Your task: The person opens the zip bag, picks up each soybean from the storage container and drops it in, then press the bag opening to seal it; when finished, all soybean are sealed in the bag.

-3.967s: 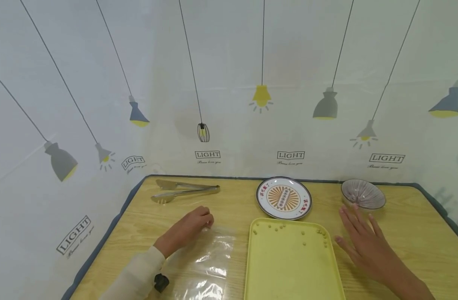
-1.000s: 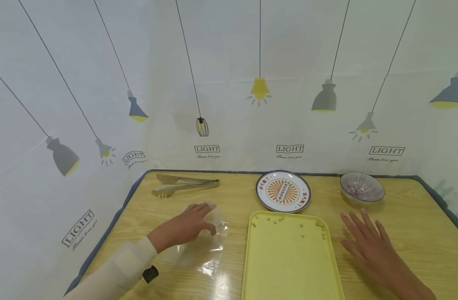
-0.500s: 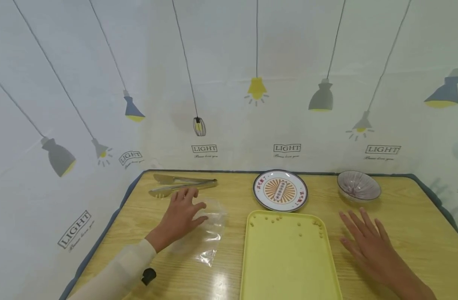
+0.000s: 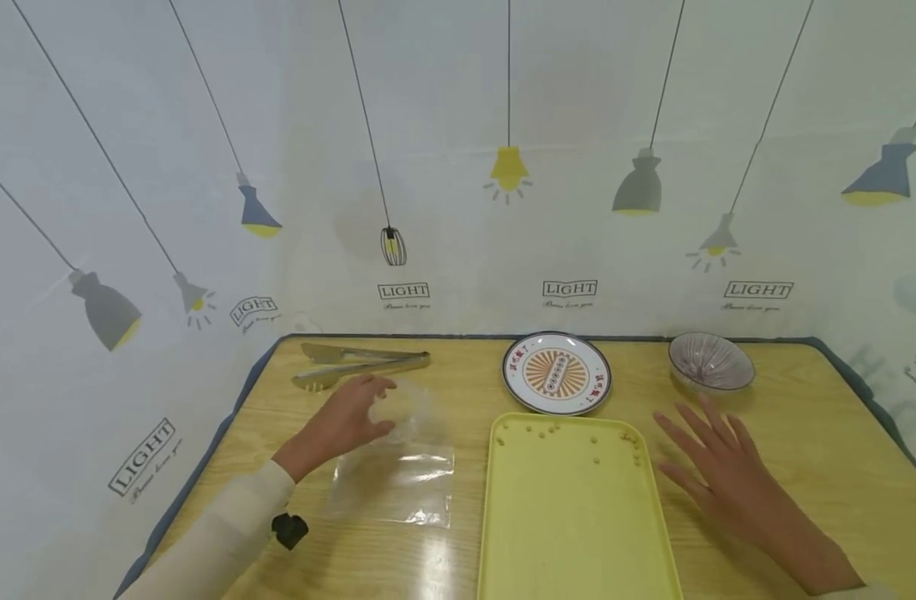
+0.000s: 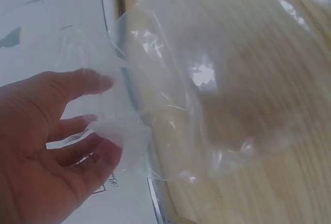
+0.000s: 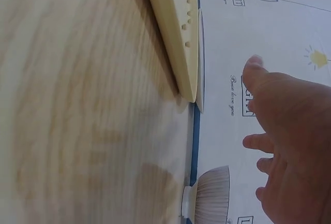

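Note:
A clear plastic bag [image 4: 397,487] lies on the wooden table, its upper part creased and lifted near my left hand [image 4: 341,421]. In the left wrist view, thin film of the bag [image 5: 170,100] lies against the loosely bent fingertips, while the thumb stands apart from them. Whether those fingers pull on the film is hard to tell. My right hand [image 4: 728,479] hovers with spread fingers beside the yellow tray [image 4: 570,525] and holds nothing. Several small pale round pieces sit along the tray's far end.
Metal tongs [image 4: 367,364] lie beyond the left hand. Behind the tray are a patterned plate [image 4: 557,373] and, to its right, a striped bowl [image 4: 711,362]. A printed sheet [image 4: 458,167] walls the table's back and sides.
My left hand shifted from gripping the bag's edge to a looser pose with thumb and fingers apart. The bag turned and spread flatter at its near end. The right hand stayed roughly in place.

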{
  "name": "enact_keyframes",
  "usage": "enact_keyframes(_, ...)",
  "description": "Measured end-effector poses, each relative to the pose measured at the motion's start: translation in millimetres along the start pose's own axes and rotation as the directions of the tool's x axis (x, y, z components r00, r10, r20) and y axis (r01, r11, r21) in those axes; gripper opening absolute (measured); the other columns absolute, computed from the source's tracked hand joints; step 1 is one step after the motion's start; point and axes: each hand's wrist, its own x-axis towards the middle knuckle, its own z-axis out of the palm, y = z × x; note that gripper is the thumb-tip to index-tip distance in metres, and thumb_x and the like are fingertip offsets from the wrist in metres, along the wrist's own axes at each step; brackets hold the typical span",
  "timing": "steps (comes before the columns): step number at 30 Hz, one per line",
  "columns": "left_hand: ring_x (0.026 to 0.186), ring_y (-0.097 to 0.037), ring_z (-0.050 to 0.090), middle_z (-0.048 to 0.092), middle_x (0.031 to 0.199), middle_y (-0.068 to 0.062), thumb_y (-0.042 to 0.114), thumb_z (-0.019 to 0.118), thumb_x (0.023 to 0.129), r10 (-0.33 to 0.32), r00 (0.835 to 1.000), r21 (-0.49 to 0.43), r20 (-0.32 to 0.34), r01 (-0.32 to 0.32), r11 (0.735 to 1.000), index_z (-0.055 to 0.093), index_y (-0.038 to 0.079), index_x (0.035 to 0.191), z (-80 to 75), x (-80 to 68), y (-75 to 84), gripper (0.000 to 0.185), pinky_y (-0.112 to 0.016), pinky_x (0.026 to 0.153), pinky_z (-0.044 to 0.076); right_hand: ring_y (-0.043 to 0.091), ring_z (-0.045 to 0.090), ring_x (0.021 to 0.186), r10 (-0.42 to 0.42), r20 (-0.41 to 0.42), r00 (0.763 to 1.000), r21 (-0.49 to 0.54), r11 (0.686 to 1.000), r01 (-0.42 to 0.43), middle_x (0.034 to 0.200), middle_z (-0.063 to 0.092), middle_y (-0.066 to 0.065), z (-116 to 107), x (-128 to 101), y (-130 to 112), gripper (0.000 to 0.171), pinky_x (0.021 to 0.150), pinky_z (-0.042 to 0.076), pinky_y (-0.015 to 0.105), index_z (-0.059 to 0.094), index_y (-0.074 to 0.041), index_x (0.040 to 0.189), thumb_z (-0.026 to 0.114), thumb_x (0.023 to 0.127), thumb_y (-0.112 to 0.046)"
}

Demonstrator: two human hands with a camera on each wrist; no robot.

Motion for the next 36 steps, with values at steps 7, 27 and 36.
enact_keyframes(7,0.111,-0.029,0.058,0.062,0.121,-0.01,0.033,0.087,0.074,-0.016,0.997,0.033,0.076,0.013,0.999,0.053,0.007,0.141,-2.8,-1.1,5.7,0.08,-0.044,0.084,0.054,0.038,0.008,0.158,-0.105,-0.047,0.993,-0.002,0.994,0.105,0.151,0.043,0.03,5.0,20.2,-7.3,0.057,0.126,0.003,0.06,0.055,-0.014,0.143,0.072,0.092,-0.032)
enact_keyframes(27,0.099,-0.019,0.056,0.062,0.108,-0.003,0.044,0.081,0.08,-0.022,0.988,0.019,0.15,0.02,1.0,0.043,0.013,0.152,-2.1,-8.6,22.4,0.087,-0.037,0.073,0.049,0.022,0.059,0.1,-0.195,0.083,0.977,-0.003,0.981,0.195,0.107,0.065,0.006,31.7,52.3,-38.4,0.031,0.082,0.052,0.042,0.076,-0.009,0.11,0.083,0.081,-0.016)
enact_keyframes(36,0.1,-0.02,0.059,0.063,0.117,-0.01,0.045,0.077,0.083,-0.009,0.99,0.023,0.144,0.006,1.0,0.045,0.01,0.151,3.8,-8.8,27.1,0.084,-0.042,0.082,0.051,0.011,0.058,0.079,-0.306,0.044,0.951,0.069,0.951,0.302,0.088,0.065,-0.005,40.9,58.5,-38.7,0.019,0.069,0.051,0.032,0.072,-0.016,0.089,0.081,0.079,-0.003)
